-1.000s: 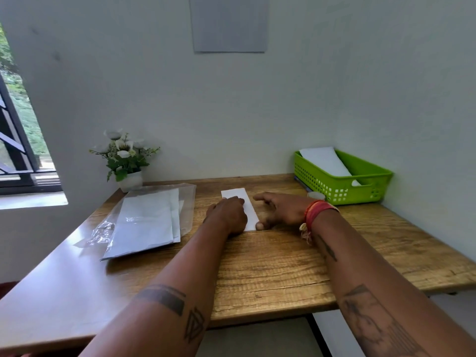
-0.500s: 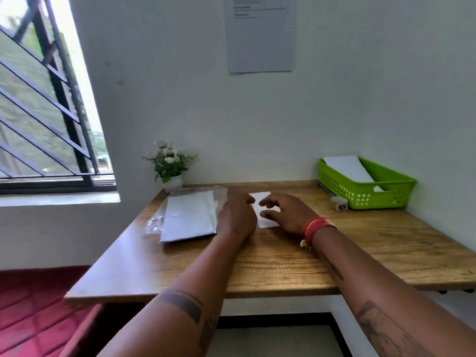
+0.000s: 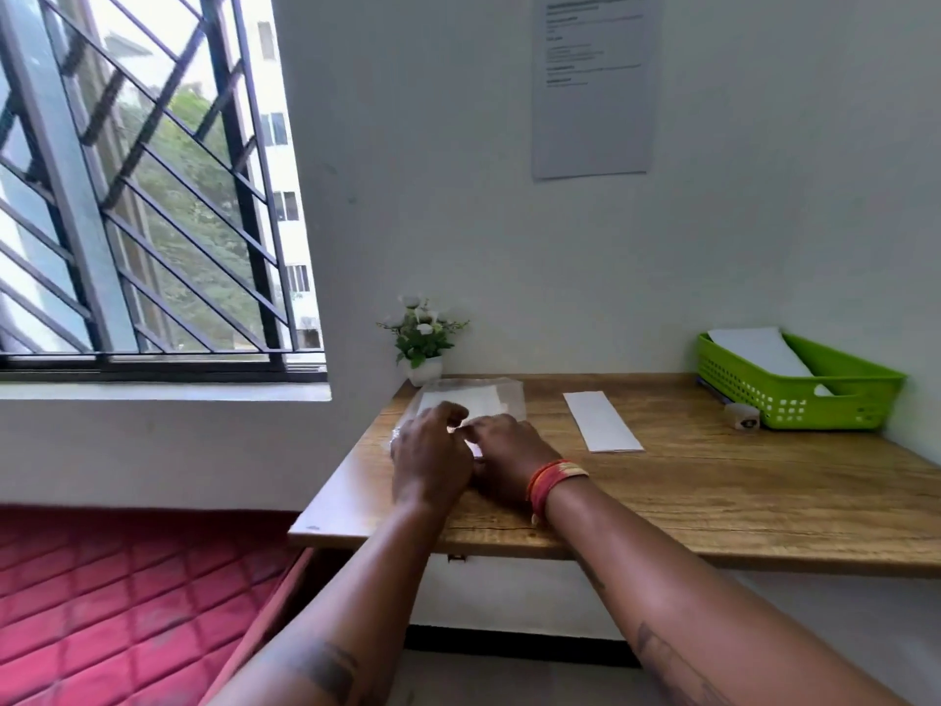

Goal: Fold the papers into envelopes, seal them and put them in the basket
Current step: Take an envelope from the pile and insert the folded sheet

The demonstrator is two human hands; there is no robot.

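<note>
A stack of white papers in a clear plastic sleeve (image 3: 489, 397) lies at the table's far left corner. Both hands rest on its near end. My left hand (image 3: 433, 450) has its fingers curled and pinched at the sleeve's edge. My right hand (image 3: 504, 453), with a red wristband, lies beside it, fingertips meeting the left hand's; what it grips is hidden. A folded white paper (image 3: 603, 422) lies flat in the middle of the table, apart from both hands. The green basket (image 3: 814, 400) stands at the far right and holds a white envelope (image 3: 758, 349).
A small tape roll (image 3: 742, 416) sits just left of the basket. A white pot of flowers (image 3: 423, 343) stands in the back left corner against the wall. A barred window (image 3: 142, 196) is at left, and a red mattress (image 3: 127, 603) lies below the table's left edge.
Both hands have left the folded paper and moved left onto the sleeved paper stack. The camera has turned left and up, so the window now fills the left side.
</note>
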